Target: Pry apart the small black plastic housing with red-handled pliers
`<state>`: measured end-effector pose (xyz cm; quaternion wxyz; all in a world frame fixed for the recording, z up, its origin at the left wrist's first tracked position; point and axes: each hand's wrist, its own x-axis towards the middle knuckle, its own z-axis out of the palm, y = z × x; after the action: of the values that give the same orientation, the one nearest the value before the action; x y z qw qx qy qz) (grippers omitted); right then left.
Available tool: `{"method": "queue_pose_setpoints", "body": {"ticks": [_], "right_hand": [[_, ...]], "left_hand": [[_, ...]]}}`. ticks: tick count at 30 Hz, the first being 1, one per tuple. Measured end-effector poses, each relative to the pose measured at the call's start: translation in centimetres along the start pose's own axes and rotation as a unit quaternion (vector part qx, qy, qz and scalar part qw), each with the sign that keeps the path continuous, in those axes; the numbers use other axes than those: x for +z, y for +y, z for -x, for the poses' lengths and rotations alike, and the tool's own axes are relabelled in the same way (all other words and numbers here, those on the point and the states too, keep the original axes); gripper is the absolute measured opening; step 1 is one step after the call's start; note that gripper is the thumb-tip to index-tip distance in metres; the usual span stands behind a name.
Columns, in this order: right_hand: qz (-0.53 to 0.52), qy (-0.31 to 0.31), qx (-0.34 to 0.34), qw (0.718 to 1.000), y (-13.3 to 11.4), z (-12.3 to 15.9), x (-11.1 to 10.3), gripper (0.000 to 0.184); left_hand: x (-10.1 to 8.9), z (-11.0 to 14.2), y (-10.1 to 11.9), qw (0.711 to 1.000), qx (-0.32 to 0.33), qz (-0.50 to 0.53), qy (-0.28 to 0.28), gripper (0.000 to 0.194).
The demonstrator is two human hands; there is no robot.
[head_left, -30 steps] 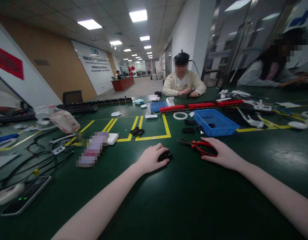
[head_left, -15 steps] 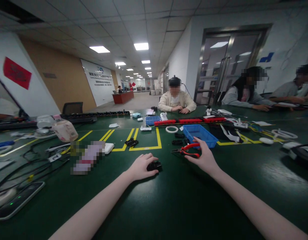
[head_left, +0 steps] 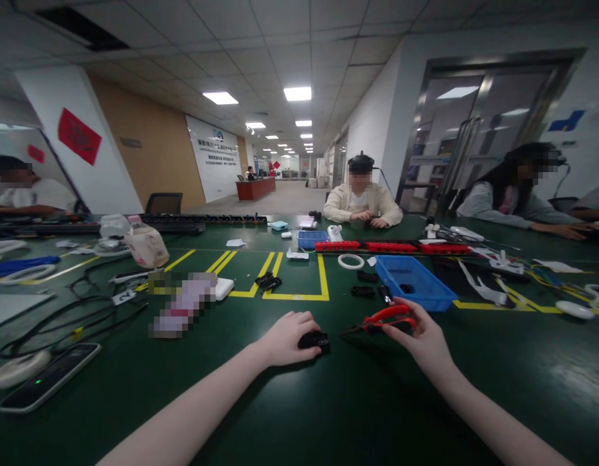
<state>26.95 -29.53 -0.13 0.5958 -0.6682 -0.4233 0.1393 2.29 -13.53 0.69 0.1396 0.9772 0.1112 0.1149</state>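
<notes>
My left hand (head_left: 287,338) rests on the green table with its fingers curled round a small black part (head_left: 315,340). My right hand (head_left: 422,338) grips the red handles of a pair of pliers (head_left: 383,318), lifted slightly off the table. The plier tip points left, close to the black part. A blue bin (head_left: 413,281) stands just beyond my right hand.
Small black parts (head_left: 269,281) lie in a yellow-taped square (head_left: 299,296). A phone (head_left: 49,377), cables and a bottle (head_left: 146,246) sit at left. Red strips (head_left: 391,246) and a white ring (head_left: 351,261) lie farther back. Several people sit round the table.
My right hand has closed round the plier handles, lifted them from the table and brought them left toward the black part. My left hand has kept hold of its part.
</notes>
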Motion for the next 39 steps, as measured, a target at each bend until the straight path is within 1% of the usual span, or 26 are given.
{"method": "queue_pose_setpoints", "body": {"ticks": [3, 10, 12, 16, 18, 20, 22, 26, 30, 32, 34, 37, 39], "right_hand": [[-0.013, -0.009, 0.031, 0.999, -0.2, 0.1, 0.0, 0.067], [-0.038, -0.041, 0.091, 0.994, 0.3, -0.2, -0.2, 0.061], [-0.052, -0.039, 0.109, 0.992, 0.5, -0.1, 0.0, 0.067], [-0.096, -0.012, 0.14, 0.985, 0.9, 0.3, 0.6, 0.099], [-0.115, -0.007, 0.163, 0.98, 1.0, 0.3, 0.6, 0.107], [-0.129, -0.009, 0.186, 0.974, 1.1, 0.1, 0.5, 0.102], [-0.139, -0.015, 0.196, 0.97, 1.0, -0.1, 0.3, 0.092], [-0.133, -0.033, 0.189, 0.972, 0.5, 0.3, 0.2, 0.075], [-0.127, -0.053, 0.17, 0.976, 0.4, 1.0, 0.4, 0.07], [-0.129, -0.059, 0.174, 0.975, 0.8, 0.9, 0.2, 0.068], [-0.131, -0.058, 0.184, 0.972, 1.6, 0.7, -0.2, 0.062], [-0.183, -0.038, 0.208, 0.96, 2.2, 0.3, -0.9, 0.05], [-0.226, -0.031, 0.231, 0.946, 1.8, 0.4, -1.2, 0.044]], "left_hand": [[0.1, -0.1, -0.2, 1.0, -0.003, 0.004, 0.0, 0.03], [0.4, -0.2, -0.4, 1.0, 0.0, 0.006, -0.003, 0.032], [0.4, -0.3, -0.5, 1.0, 0.002, 0.005, -0.005, 0.033], [0.5, -0.3, -0.5, 1.0, 0.002, 0.004, -0.006, 0.035], [0.5, -0.3, -0.6, 1.0, -0.001, 0.006, -0.007, 0.034], [0.5, -0.3, -0.6, 1.0, -0.004, 0.009, -0.011, 0.035], [0.5, -0.4, -0.6, 1.0, -0.009, 0.014, -0.015, 0.035], [0.3, -0.5, -0.4, 0.999, -0.025, 0.031, -0.02, 0.031], [0.1, -0.5, -0.2, 0.997, -0.049, 0.057, -0.032, 0.025], [0.0, -0.5, -0.1, 0.995, -0.066, 0.07, -0.037, 0.025], [0.1, -0.4, 0.1, 0.992, -0.083, 0.086, -0.044, 0.026], [0.1, -0.3, 0.8, 0.986, -0.1, 0.116, -0.059, 0.029], [0.2, -0.3, 1.2, 0.983, -0.104, 0.133, -0.066, 0.028]]}}
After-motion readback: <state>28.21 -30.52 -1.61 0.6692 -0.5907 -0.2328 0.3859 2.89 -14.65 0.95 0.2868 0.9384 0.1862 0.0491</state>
